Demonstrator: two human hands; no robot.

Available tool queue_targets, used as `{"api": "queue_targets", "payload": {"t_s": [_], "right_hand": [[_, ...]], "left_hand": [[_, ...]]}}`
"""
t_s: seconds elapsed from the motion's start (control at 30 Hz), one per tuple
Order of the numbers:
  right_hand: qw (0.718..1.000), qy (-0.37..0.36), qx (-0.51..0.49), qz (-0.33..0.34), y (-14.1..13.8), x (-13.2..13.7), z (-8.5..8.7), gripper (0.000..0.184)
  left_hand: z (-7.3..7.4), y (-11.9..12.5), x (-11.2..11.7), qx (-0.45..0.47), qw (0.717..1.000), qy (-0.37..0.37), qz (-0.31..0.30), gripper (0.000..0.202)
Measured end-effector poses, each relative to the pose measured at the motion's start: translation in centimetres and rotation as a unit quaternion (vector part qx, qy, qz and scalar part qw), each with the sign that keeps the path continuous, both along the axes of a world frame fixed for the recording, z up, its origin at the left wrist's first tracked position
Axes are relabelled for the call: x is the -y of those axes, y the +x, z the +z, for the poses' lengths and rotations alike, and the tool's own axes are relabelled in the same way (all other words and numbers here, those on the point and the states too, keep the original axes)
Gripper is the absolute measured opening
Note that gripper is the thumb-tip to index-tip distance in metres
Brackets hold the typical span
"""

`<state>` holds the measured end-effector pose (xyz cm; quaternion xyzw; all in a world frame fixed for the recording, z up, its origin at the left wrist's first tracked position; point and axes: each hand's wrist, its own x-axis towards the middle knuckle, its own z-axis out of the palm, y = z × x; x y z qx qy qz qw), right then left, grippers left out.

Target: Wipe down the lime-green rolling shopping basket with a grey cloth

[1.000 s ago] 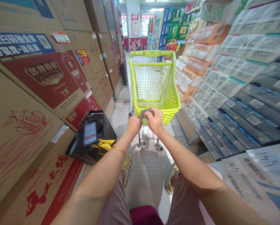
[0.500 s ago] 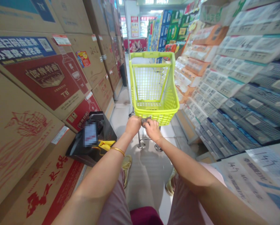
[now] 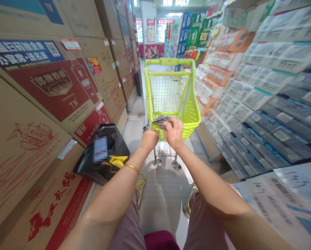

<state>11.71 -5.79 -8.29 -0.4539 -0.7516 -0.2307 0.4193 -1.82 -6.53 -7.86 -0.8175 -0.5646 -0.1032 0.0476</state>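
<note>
A lime green shopping cart (image 3: 191, 107) stands in the aisle ahead of me. My left hand (image 3: 149, 139) is closed on the near rim of the cart's basket. My right hand (image 3: 174, 133) is closed on a grey cloth (image 3: 160, 121) and holds it on the rim, just right of my left hand. A gold bangle (image 3: 132, 167) sits on my left wrist.
Stacked cardboard cartons (image 3: 51, 90) line the left side of the narrow aisle. A black bag (image 3: 103, 152) with a yellow part leans against them. Shelves of packaged goods (image 3: 262, 97) run along the right. Pale floor tiles (image 3: 162, 194) lie under my legs.
My right hand has lifted with the grey cloth from below the basket rim up onto it. The cart has shifted slightly. My left hand stays on the rim.
</note>
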Motion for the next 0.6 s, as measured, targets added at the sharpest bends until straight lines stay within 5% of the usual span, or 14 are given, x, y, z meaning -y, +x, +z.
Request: {"api": "queue_targets", "payload": {"t_s": [0.4, 0.5, 0.6], "right_hand": [[0.968, -0.166, 0.184, 0.045, 1.4, 1.2, -7.2, 0.021], [0.959, -0.185, 0.198, 0.081, 2.0, 1.6, -7.4, 0.019], [0.978, -0.153, 0.122, 0.078, 1.8, 1.6, -5.6, 0.02]], "left_hand": [[-0.1, -0.2, 0.1, 0.014, 0.999, 0.029, -0.005, 0.027], [0.0, -0.4, 0.2, 0.012, 0.999, 0.037, -0.016, 0.027], [0.4, -0.6, 0.6, 0.028, 0.998, 0.047, -0.027, 0.026]]}}
